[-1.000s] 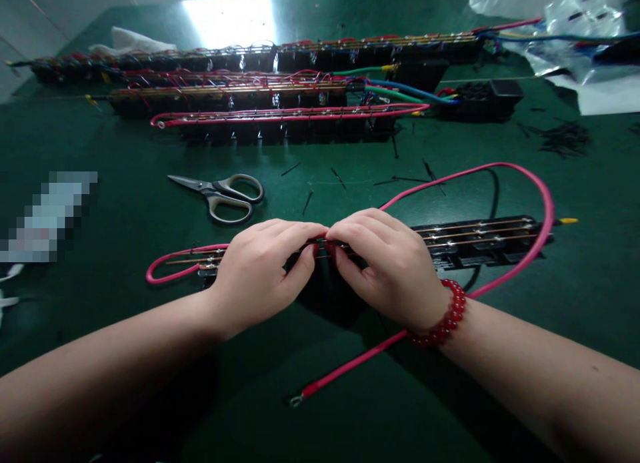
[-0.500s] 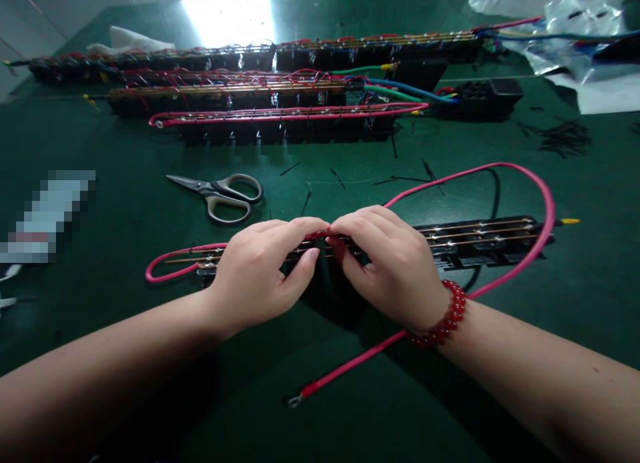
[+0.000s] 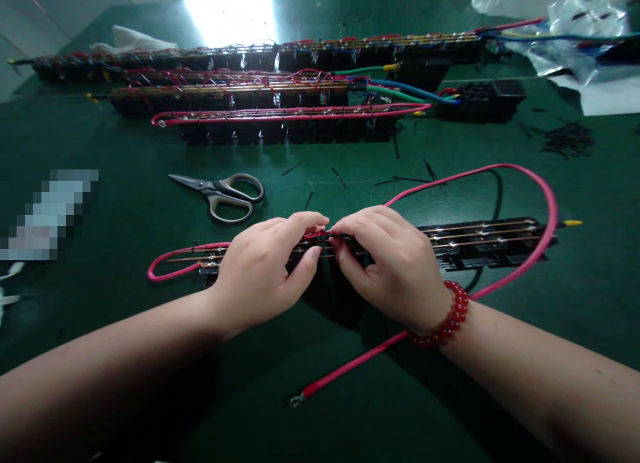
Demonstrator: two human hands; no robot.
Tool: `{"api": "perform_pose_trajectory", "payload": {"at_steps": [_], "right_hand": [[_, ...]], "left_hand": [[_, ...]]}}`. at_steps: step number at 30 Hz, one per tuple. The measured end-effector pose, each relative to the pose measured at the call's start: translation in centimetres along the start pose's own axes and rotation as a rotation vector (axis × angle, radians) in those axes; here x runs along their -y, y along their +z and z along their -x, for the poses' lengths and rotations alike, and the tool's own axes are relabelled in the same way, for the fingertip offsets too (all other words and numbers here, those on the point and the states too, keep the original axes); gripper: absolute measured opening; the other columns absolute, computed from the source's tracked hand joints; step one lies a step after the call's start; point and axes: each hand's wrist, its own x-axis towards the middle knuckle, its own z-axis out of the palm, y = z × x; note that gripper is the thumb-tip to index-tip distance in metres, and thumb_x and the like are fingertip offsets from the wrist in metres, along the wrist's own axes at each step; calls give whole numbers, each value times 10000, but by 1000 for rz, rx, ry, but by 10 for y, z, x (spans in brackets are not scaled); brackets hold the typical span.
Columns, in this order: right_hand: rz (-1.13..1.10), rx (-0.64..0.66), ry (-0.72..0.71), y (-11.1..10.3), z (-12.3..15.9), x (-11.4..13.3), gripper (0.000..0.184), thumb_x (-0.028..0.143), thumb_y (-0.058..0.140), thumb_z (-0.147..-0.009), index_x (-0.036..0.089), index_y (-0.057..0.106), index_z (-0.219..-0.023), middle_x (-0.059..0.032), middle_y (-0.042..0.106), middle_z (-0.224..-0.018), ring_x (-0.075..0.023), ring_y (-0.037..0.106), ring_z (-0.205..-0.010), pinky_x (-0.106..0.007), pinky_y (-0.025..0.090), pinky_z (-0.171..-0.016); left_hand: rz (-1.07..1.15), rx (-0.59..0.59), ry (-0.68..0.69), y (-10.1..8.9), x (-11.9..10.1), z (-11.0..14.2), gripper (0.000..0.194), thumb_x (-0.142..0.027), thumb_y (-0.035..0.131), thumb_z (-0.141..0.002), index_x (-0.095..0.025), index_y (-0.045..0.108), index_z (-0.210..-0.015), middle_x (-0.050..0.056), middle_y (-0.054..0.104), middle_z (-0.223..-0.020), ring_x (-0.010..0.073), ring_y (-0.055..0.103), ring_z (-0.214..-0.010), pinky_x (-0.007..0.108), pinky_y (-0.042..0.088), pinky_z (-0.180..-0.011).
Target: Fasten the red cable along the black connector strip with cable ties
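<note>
1. The middle of the black socket strip [image 3: 470, 244] is hidden under both hands; what the fingertips pinch there is hard to make out, seemingly the pink wire [image 3: 545, 209] on the copper rails.
2. A pixelated patch [image 3: 47, 216] left of the strip cannot be read.
3. The strip is long, black, matte plastic, with thin shiny copper rails; the wire is smooth, rubbery and looped.
4. The left hand [image 3: 260, 276] and right hand [image 3: 395, 266] meet at the strip's centre, fingers curled down onto it, thumbs beneath.
5. Metal scissors [image 3: 225, 193] lie beyond the strip; finished strips [image 3: 290, 119] farther back on the green counter [image 3: 125, 203].
</note>
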Motion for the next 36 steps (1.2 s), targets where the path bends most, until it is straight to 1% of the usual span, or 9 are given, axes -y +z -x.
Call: {"api": "perform_pose_trajectory", "payload": {"at_steps": [13,33,36], "right_hand": [[1,-8,10,0,0,0,91,155,550,-886,187,634,-891,-73,716,-865,-222,641,-830,-374,532,-772],[-38,-27,12,1,1,0,98,148,547,-884,187,634,-907,-77,712,-868,-224,637,-831,-386,527,-778],[-30,-30,0,1,1,0,87,147,545,-895,183,624,-903,-76,712,-865,-218,636,-824,-373,525,-768]], "left_hand": [[-12,22,-5,-1,0,-2,221,-237,496,-940,-205,632,-1112,40,730,-1097,194,680,-965,321,513,-840],[-27,24,4,-1,0,-2,230,-245,489,-942,-204,637,-1113,43,735,-1090,195,683,-955,326,515,-840],[-24,14,18,-1,1,-1,225,-235,494,-942,-195,642,-1107,43,735,-1087,194,682,-957,326,510,-846]]}}
